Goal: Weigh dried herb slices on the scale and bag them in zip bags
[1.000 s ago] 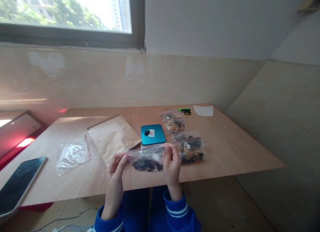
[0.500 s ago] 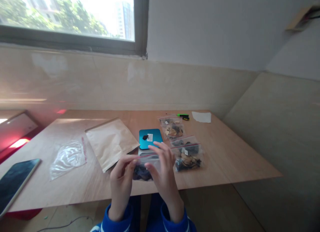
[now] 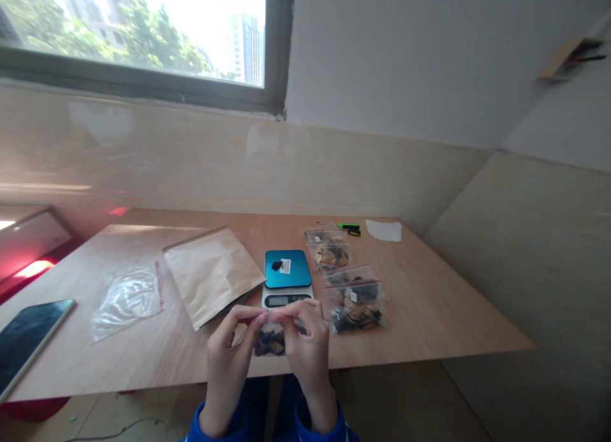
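Wood surface (image 3: 429, 315), set below a window (image 3: 143, 41) and against a tiled wall (image 3: 334, 168). One bag (image 3: 268, 348) of dark pieces, held upright near the front edge, just before the scale (image 3: 300, 275). Left hand (image 3: 229, 353) and right hand (image 3: 308, 350): each grip pinched closed, thumb to fingers, on the bag's top edge, tips nearly meeting. On the scale: dark chip (image 3: 277, 266), white label (image 3: 285, 267). To the left: paper pouch (image 3: 212, 270), flat clear sleeve (image 3: 128, 302), phone (image 3: 31, 340). To the right: filled packets (image 3: 358, 308), pens (image 3: 350, 227), paper sheet (image 3: 384, 231).
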The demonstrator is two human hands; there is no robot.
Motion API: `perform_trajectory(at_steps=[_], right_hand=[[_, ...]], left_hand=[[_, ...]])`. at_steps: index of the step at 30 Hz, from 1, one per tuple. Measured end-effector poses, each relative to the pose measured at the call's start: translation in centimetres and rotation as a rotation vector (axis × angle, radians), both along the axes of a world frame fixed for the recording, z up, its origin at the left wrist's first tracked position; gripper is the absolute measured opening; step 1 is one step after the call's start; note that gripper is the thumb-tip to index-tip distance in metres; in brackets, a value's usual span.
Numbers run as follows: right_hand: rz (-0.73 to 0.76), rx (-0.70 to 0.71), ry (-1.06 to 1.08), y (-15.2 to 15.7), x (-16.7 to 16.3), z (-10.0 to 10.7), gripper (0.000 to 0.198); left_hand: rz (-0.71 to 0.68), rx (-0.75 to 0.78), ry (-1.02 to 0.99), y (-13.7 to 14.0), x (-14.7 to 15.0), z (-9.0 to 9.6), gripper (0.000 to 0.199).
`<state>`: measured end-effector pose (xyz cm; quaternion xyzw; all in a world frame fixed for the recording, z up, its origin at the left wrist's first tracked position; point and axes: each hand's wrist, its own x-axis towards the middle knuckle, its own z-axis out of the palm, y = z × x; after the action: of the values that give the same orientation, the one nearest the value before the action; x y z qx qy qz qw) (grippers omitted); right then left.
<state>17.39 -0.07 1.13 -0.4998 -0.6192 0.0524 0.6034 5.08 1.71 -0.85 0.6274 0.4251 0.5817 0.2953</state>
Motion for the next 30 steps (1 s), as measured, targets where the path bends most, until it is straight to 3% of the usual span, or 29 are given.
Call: perform_trajectory(at_steps=[8, 15, 21, 26, 30], right_hand=[[0.046, -0.069, 0.014, 0.0, 0.8, 0.2, 0.006], [0.107, 0.011, 0.069, 0.3, -0.1, 0.0, 0.017], [-0.019, 0.056, 0.049, 0.3, -0.3, -0.4, 0.020], [-0.024, 0.052, 0.068, 0.2, -0.4, -0.7, 0.021], [0.057, -0.021, 0.099, 0.2, -0.3, -0.5, 0.020]], left_hand=[[-0.105, 0.031, 0.014, 0.3, 0.1, -0.1, 0.007], [-0.119, 0.059, -0.029, 0.1, 0.0, -0.3, 0.008], [-0.139, -0.017, -0.020, 0.4, 0.1, -0.8, 0.011], [-0.130, -0.038, 0.003, 0.2, -0.1, -0.8, 0.014], [-0.106, -0.003, 0.003, 0.0, -0.5, -0.8, 0.010]])
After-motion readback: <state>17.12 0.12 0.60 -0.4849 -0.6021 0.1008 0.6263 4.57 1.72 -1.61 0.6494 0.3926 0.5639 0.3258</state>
